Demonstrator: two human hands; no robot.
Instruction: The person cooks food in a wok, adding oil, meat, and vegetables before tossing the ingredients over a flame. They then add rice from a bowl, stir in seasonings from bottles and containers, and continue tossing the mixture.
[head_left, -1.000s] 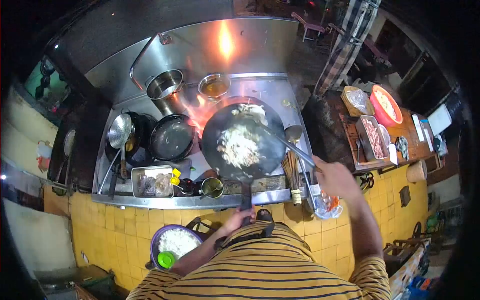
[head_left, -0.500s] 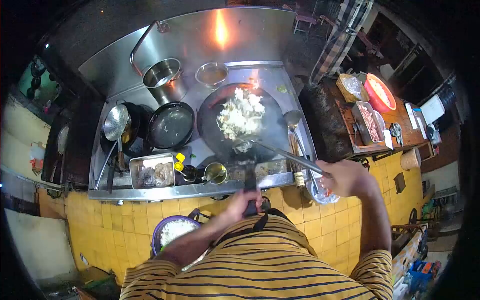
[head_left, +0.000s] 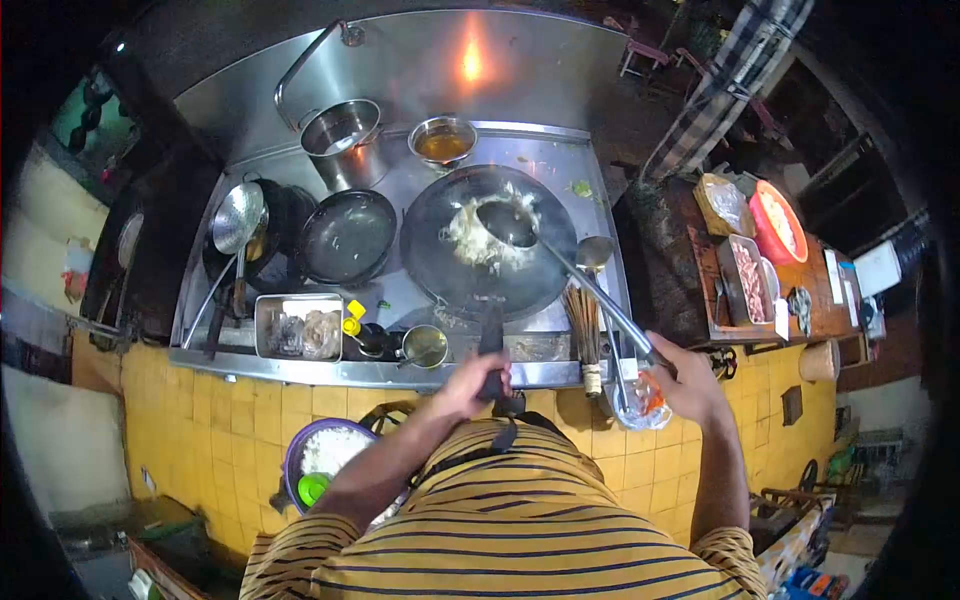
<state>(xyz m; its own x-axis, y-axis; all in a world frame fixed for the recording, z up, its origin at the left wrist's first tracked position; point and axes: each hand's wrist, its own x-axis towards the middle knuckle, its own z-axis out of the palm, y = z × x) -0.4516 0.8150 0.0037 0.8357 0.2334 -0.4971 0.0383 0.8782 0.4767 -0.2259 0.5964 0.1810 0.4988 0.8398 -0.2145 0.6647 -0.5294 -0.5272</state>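
My left hand (head_left: 474, 386) is wrapped round the dark handle (head_left: 492, 335) of a large wok (head_left: 425, 262), which sits on the steel stove. In my right hand (head_left: 688, 380) is the long shaft of a ladle (head_left: 600, 297). The ladle's dark bowl rests in the white, rice-like food (head_left: 470, 238), over the right part of the heap. Some steam or smoke hazes the wok. Its underside is hidden.
Left of the wok are a black pan (head_left: 348, 238), a steel pot (head_left: 342, 140) and a skimmer (head_left: 238, 218). A bowl of brownish liquid (head_left: 443, 143) stands behind. Along the front are a steel tray (head_left: 298, 328), a cup (head_left: 424, 346) and a bamboo brush (head_left: 585, 330). A purple rice tub (head_left: 297, 450) is below.
The food was spread high toward the wok's far side, with flame at the rim; now it lies lower and flatter. The ladle bowl has moved from the near side up into it.
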